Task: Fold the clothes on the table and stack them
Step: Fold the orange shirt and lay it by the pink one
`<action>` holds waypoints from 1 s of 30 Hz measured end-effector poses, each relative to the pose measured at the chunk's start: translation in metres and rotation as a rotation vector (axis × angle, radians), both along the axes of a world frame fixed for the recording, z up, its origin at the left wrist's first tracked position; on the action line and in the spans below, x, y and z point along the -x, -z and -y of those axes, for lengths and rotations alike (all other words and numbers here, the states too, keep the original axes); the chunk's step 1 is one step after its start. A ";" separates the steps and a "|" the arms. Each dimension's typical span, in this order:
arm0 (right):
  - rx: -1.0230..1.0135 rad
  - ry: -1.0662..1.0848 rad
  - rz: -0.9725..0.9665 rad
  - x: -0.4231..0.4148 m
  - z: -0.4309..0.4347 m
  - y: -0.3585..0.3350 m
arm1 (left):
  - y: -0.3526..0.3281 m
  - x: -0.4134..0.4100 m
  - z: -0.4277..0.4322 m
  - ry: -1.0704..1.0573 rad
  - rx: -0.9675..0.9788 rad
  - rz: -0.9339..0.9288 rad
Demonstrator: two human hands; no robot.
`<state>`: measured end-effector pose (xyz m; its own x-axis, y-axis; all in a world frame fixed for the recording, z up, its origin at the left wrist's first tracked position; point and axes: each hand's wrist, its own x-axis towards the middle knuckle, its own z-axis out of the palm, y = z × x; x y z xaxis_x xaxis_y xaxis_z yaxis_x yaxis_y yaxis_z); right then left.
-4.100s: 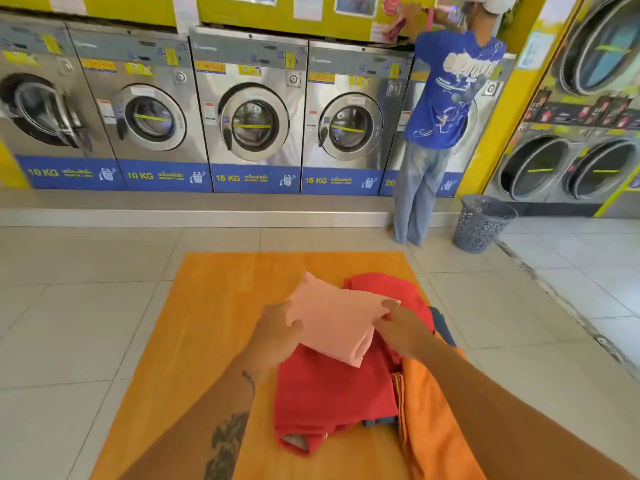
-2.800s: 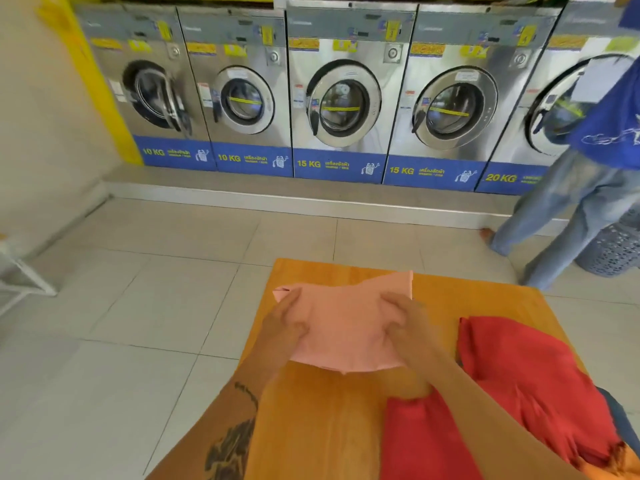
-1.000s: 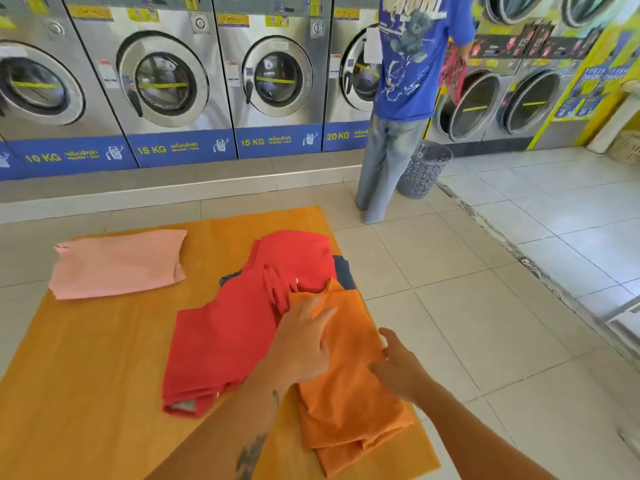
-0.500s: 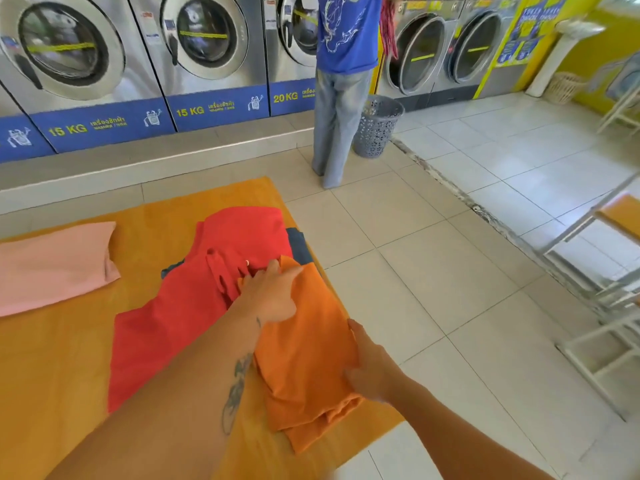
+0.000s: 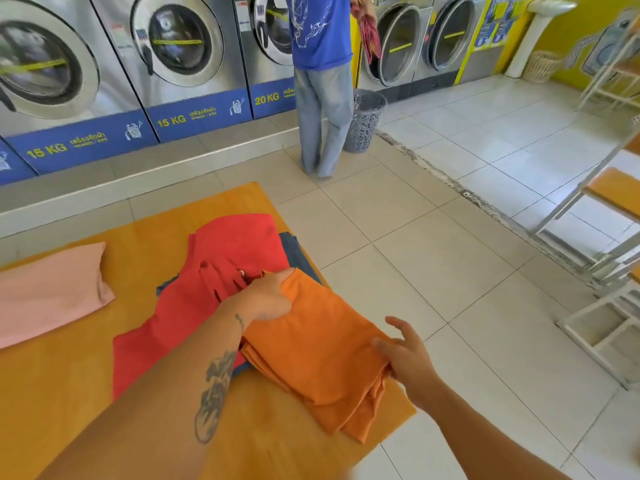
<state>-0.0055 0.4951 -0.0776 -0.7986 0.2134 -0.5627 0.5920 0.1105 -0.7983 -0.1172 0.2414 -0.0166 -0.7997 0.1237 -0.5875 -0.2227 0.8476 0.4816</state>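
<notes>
An orange garment (image 5: 322, 351) lies crumpled at the right edge of the orange-topped table (image 5: 145, 223). My left hand (image 5: 268, 297) grips its upper left edge. My right hand (image 5: 403, 353) holds its right edge, fingers partly spread. Beside it a red garment (image 5: 211, 282) is spread unfolded, with a dark blue garment (image 5: 298, 256) showing from under it. A folded pink garment (image 5: 48, 292) rests alone at the table's left side.
A person in a blue shirt (image 5: 320, 81) stands at the row of washing machines (image 5: 173, 57) beyond the table, next to a grey laundry basket (image 5: 365, 121). White-framed benches (image 5: 609, 216) stand on the tiled floor to the right.
The pink garment was folded, carried left and laid down. Both hands then moved to the orange garment; in the last half second they closed on its edges and lifted it a little.
</notes>
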 end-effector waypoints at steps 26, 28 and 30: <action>-0.109 -0.315 -0.877 0.054 0.131 -0.135 | -0.080 -0.170 0.121 -0.736 -0.657 -0.663; -0.081 -0.398 -0.961 0.053 0.166 -0.152 | -0.088 -0.190 0.146 -0.832 -0.742 -0.732; -0.059 -0.482 -1.001 0.050 0.203 -0.165 | -0.092 -0.208 0.174 -0.922 -0.793 -0.797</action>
<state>-0.0559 0.2918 0.0878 -0.8930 -0.2366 0.3829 -0.4316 0.2087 -0.8776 0.0906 0.0669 0.0751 -0.8480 -0.5296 0.0188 0.0150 0.0115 0.9998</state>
